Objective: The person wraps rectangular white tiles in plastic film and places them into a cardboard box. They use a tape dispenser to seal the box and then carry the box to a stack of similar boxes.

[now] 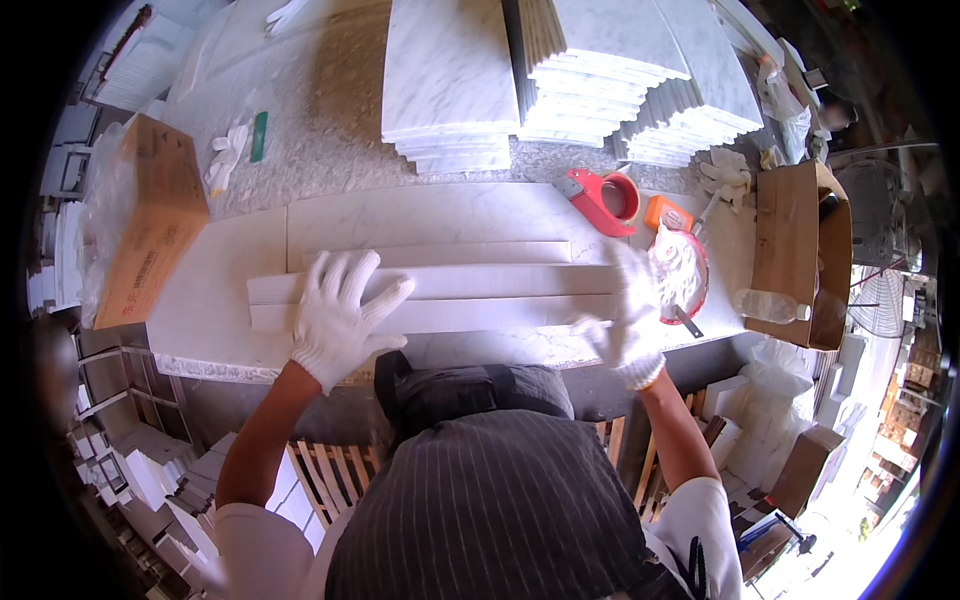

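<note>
- The surface (230, 290), a long pale slab, was laid crosswise in front of the person, giving the narrow pieces flat support along their whole length.
- Stacks of marble tiles (450, 90) were piled at the far side, fanned in steps, well apart from the work.
- A cardboard box (150, 225) was tipped at the left end, another box (800, 250) at the right.
- The marble strips (480, 295) were lined up side by side along the near part of the surface, long edges touching, apparently so their edges could be matched.
- The left hand (340, 315), gloved white, was laid flat on the strips, its grip spread wide, seemingly to pin them down.
- The right hand (630, 320), also gloved, was set at the strips' right end; its grip was blurred, fingers loosely open, nothing pinched.
- A red bowl of white paste (680, 275) and a red tape dispenser (605, 200) were kept within the right hand's reach.
</note>
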Available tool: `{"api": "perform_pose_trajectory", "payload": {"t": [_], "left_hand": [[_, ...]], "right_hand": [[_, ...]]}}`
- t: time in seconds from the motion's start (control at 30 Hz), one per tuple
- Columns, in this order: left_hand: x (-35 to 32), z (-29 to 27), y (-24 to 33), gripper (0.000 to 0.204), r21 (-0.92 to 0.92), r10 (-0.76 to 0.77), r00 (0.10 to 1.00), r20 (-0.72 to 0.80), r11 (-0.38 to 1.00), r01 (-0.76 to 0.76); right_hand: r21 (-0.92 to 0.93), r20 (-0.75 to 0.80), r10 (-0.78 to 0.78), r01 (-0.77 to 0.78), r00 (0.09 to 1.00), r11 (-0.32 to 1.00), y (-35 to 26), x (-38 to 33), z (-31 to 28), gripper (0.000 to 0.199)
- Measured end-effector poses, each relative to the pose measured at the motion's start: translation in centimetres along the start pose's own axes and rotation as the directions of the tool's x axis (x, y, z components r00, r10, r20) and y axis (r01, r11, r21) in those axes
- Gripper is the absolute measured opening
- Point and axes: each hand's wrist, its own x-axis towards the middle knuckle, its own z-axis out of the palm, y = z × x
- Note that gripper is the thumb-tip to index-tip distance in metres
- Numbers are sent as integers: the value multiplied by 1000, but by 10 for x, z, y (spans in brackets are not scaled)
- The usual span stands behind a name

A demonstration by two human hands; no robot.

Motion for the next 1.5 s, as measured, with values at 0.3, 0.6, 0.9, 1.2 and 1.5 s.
{"api": "perform_pose_trajectory", "payload": {"t": [0.3,0.6,0.9,1.2,1.5], "left_hand": [[0,2,-2,72,15,15,1000,-22,1000,-15],[2,-4,-2,64,20,2,999,34,1000,-2],[0,-7,-6,66,-61,-27,999,31,998,28],[-7,-1,-10,87,-48,-87,996,7,995,87],[-14,16,-17,84,96,-51,999,10,994,50]], "right_hand": [[170,-223,533,-506,816,846,72,-53,0,49],[-432,164,367,-268,916,861,94,54,57,51],[-249,246,390,-331,887,910,109,78,55,33],[888,273,214,-332,938,319,-16,101,-68,67],[659,727,-19,-689,686,301,-109,96,40,46]]}}
